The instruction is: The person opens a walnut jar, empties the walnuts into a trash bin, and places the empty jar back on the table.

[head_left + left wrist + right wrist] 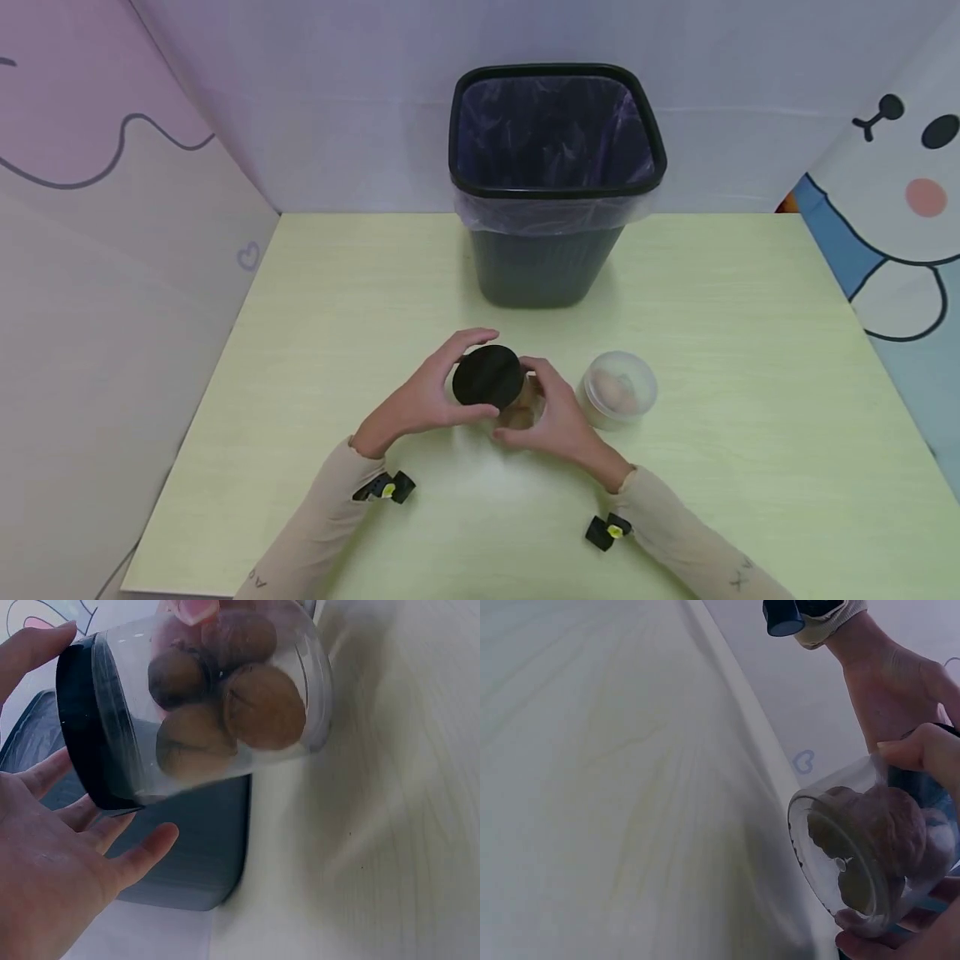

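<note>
A clear plastic jar (217, 697) with several brown walnuts (265, 706) inside is held tilted above the table. My right hand (558, 417) grips the jar's body, thumb on one side and fingers on the other. Around the black lid (488, 377) at the jar's top, my left hand (423, 396) has its thumb and fingers spread on opposite sides. The lid sits on the jar in the left wrist view. In the right wrist view the clear bottom (836, 859) of the jar faces the camera.
To the right of my right hand stands a round translucent container (617, 388), its pale contents unclear. A dark trash bin (547, 262) with a clear liner stands at the back of the pale table (337, 275). Fabric walls (360, 158) enclose the table's back and sides.
</note>
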`<action>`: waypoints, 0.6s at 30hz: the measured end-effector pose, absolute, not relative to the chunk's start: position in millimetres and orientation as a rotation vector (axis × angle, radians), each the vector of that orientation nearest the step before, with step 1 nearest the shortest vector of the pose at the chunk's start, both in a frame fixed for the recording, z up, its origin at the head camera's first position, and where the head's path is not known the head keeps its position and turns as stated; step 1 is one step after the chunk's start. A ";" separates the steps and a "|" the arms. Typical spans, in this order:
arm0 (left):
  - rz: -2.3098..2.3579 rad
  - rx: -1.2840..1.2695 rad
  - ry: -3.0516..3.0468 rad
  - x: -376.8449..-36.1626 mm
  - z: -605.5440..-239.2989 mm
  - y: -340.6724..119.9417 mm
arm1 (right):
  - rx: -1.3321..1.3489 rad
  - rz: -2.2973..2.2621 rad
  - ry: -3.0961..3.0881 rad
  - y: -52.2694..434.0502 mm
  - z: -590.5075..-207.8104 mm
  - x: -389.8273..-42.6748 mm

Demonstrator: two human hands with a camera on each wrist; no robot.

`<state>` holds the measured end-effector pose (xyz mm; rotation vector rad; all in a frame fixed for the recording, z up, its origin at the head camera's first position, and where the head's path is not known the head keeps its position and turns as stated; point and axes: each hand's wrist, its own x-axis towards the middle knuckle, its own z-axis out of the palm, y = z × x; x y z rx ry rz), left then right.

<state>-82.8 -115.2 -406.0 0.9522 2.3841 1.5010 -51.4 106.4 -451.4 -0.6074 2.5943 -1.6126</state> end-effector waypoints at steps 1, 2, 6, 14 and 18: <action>1.503 0.960 2.378 -82.4 -405.0 -115.3 | -0.623 -1.604 2.605 107.6 -449.4 -50.8; 1.506 0.968 2.374 -82.1 -404.4 -115.4 | -0.642 -1.590 2.623 108.9 -447.5 -50.3; 1.532 1.020 2.362 -79.6 -403.1 -115.0 | -0.710 -1.542 2.667 113.7 -440.3 -49.4; 1.510 1.184 2.442 -74.1 -401.9 -111.2 | -0.752 -1.478 2.621 119.9 -424.6 -46.8; 1.562 1.196 2.476 -69.7 -402.2 -111.0 | -0.780 -1.463 2.581 121.5 -416.6 -45.4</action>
